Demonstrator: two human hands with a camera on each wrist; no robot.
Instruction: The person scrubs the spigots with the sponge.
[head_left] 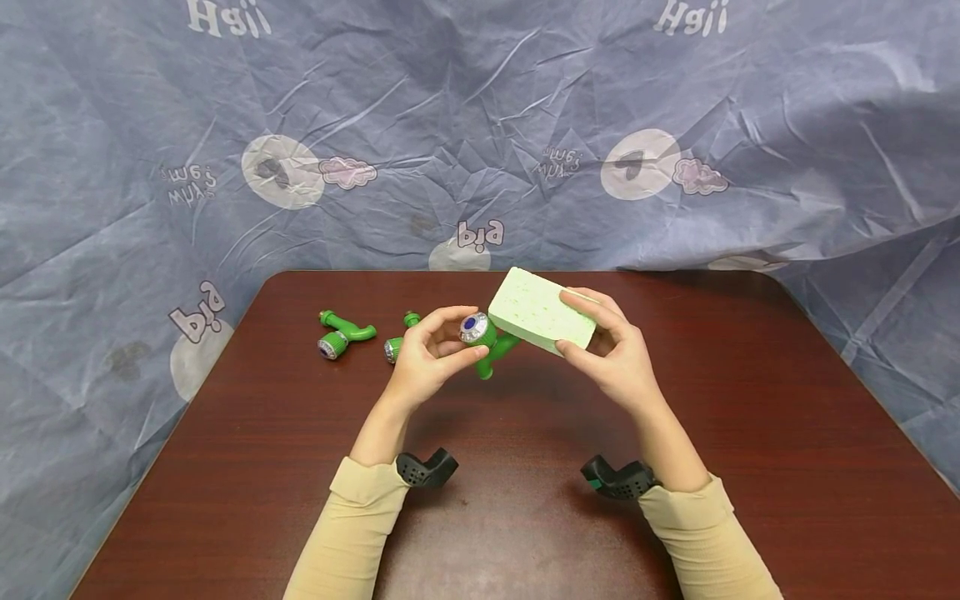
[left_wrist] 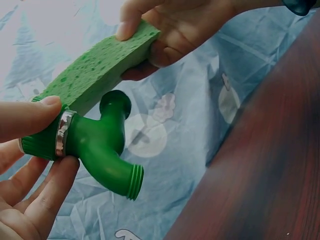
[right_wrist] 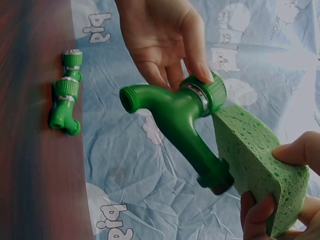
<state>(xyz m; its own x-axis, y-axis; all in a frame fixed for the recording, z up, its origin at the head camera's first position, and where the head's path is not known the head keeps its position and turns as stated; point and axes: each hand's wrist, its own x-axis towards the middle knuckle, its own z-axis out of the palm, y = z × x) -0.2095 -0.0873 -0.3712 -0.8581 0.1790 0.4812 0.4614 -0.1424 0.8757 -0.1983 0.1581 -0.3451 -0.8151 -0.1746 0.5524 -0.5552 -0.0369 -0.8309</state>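
Above the table my left hand (head_left: 424,357) grips a green tap (left_wrist: 102,145) by its ribbed knob (head_left: 477,328), thumb on one side and fingers on the other. The knob has a silvery cap with a blue centre, and a shiny ring sits below it. My right hand (head_left: 615,348) pinches a light green sponge (head_left: 542,310) between thumb and fingers at its right end. In the right wrist view, the far end of the sponge (right_wrist: 260,165) meets the knob and lies along the tap body (right_wrist: 172,112). The spout points away from the sponge.
Two more green taps lie on the dark red-brown table (head_left: 750,400): one farther left (head_left: 345,333), the other (head_left: 393,348) partly hidden behind my left hand. A blue-grey printed cloth (head_left: 480,117) hangs behind the table's back edge. Black wrist devices (head_left: 427,468) sit at both cuffs.
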